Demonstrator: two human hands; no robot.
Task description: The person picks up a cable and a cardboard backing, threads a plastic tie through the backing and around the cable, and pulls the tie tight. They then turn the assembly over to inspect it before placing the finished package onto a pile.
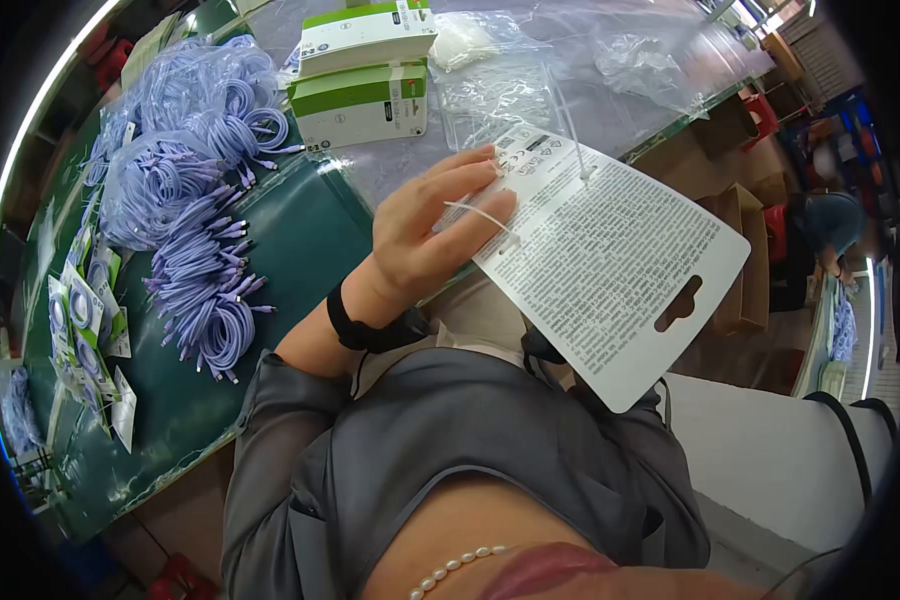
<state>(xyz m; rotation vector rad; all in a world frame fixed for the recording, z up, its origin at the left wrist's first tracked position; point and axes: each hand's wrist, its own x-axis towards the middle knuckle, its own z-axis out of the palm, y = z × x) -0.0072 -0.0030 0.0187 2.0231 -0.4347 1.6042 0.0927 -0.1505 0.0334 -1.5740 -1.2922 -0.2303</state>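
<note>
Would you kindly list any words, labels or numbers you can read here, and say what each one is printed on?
None can be quoted.
White card under the left hand: dense printed paragraphs and a row of symbols, too small to read.
Green-and-white boxes: small labels and marks, blurred.
Carded packs at the table's edge: print illegible.
The right hand is not in view.

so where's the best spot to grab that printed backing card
Probably the backing card is best pinched on its long free edge near the hang slot, coming from the right. The left hand already holds the opposite end, where a thin cable tie crosses.
</note>
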